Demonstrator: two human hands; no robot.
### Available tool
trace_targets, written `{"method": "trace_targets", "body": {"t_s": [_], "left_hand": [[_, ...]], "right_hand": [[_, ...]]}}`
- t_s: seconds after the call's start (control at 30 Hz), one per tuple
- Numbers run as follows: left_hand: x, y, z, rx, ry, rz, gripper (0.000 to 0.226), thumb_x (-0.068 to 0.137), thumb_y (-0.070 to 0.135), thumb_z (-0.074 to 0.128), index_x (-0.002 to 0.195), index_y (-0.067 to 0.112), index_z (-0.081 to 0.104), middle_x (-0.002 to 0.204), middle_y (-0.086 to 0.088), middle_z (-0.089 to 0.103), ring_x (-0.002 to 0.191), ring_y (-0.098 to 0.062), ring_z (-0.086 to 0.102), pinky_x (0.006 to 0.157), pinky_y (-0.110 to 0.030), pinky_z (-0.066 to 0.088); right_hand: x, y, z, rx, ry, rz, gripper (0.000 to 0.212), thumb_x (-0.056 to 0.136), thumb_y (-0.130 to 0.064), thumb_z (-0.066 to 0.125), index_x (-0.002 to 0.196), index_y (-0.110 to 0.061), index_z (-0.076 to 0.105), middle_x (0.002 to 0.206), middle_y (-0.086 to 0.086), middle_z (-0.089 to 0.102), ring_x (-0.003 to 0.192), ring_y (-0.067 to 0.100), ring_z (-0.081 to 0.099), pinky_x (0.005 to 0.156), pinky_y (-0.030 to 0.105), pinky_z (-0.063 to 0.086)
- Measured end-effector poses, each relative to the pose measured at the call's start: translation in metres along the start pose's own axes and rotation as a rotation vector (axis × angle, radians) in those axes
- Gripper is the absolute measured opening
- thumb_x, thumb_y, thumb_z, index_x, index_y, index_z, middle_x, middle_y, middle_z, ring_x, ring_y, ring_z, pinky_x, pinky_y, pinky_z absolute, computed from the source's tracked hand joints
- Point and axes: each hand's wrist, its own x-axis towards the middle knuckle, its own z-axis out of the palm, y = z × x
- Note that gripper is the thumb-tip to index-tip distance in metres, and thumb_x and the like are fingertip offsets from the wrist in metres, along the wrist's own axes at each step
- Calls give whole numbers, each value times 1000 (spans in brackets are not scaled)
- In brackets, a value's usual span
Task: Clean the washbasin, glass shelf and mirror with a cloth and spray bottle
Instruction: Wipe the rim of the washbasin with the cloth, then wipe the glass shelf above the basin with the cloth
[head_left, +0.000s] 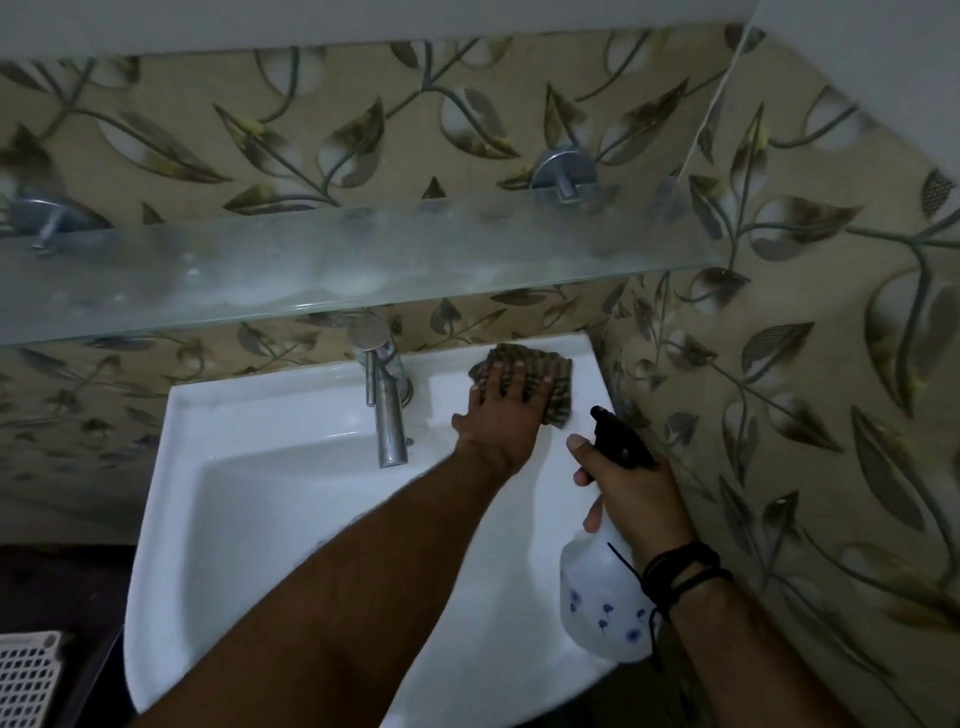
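The left hand (501, 408) lies flat on a checked cloth (524, 376). Its fingers are spread out straight and press the cloth down on the back right corner of the white washbasin (291, 519). The cloth is brown with dark lines and is a bit crumpled. It sits just to the right of the tap (387, 400).

The right hand (631, 496) is wrapped around the neck of a spray bottle (605, 603). One finger sticks out near the black spray top, which points toward the cloth. The bottle is white, and you can almost see through it. It has small blue flowers printed on it. I can see no words or brand name on it. It hangs over the right edge of the washbasin. Black bands (680, 571) go around the right wrist.

The tap is silver and stands at the back of the washbasin in the middle. Its spout points down into the bowl.

Above the washbasin is the glass shelf (337, 270). It looks cloudy and has pale marks on it. Two round metal holders (563, 169) fix it to the wall. The wall tiles (805, 312) are tan with big leaf shapes.

Down in the left corner is a white basket (26, 680) with small holes.
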Motion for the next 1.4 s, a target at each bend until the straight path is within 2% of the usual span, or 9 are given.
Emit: {"method": "trace_targets", "body": {"t_s": [0.17,0.3,0.47,0.67,0.8,1.0,1.17,1.27,1.4], "left_hand": [[-22,-18,-15,63,23,-9,64,100,16,50,158,24,26,166,-10,18,150,-36,22,105,-68,40],[-46,-23,-40,-139,124,52,63,87,-1,48,144,25,51,149,0,50,131,-23,50,103,-29,44],[-89,-27,-62,-120,184,148,63,85,-1,49,143,22,53,145,-5,55,125,-29,56,96,-33,47],[-139,-52,-81,-152,240,186,70,82,-6,49,145,25,52,147,-1,53,128,-25,54,98,-30,44],[-172,-69,-91,-120,287,175,66,84,-4,49,143,26,54,146,0,54,123,-27,56,91,-30,46],[-214,-103,-116,-139,315,181,61,83,-2,50,136,26,60,135,-3,61,117,-29,60,97,-40,52],[-251,-141,-153,-107,340,142,54,81,-3,51,125,23,65,115,-2,70,105,-26,64,86,-42,54],[-276,-164,-188,-51,366,119,48,84,0,52,122,24,68,111,1,72,104,-23,65,87,-40,54],[-308,-192,-247,26,411,80,51,95,7,55,140,31,59,131,5,66,119,-17,60,94,-25,45]], "right_hand": [[-12,-1,19,-63,-44,7,38,97,-38,72,130,-49,59,89,7,72,37,15,54,51,23,50],[-25,-8,38,-48,-31,46,14,97,-38,71,107,-30,65,87,6,71,44,20,57,50,21,46],[-44,-16,63,-73,-28,15,22,95,-37,72,93,-15,74,86,9,74,34,15,55,49,21,46],[-78,-28,87,-58,-25,-39,31,96,-38,72,104,-8,76,85,8,72,31,10,52,37,15,41],[-104,-31,106,-70,-45,-69,31,96,-43,70,104,-14,76,87,7,73,37,16,54,44,16,44],[-138,-41,143,-56,-89,-134,25,95,-42,72,97,-18,76,89,10,75,58,21,60,58,26,49],[-163,-71,175,-47,-174,-237,26,94,-44,73,104,-20,77,88,8,76,39,18,56,60,32,53],[-180,-95,192,-3,-249,-318,16,93,-43,74,103,-31,76,90,10,77,41,21,56,61,28,52],[-189,-117,206,83,-330,-361,12,92,-43,76,94,-49,65,90,11,76,46,27,54,70,35,49]]}}
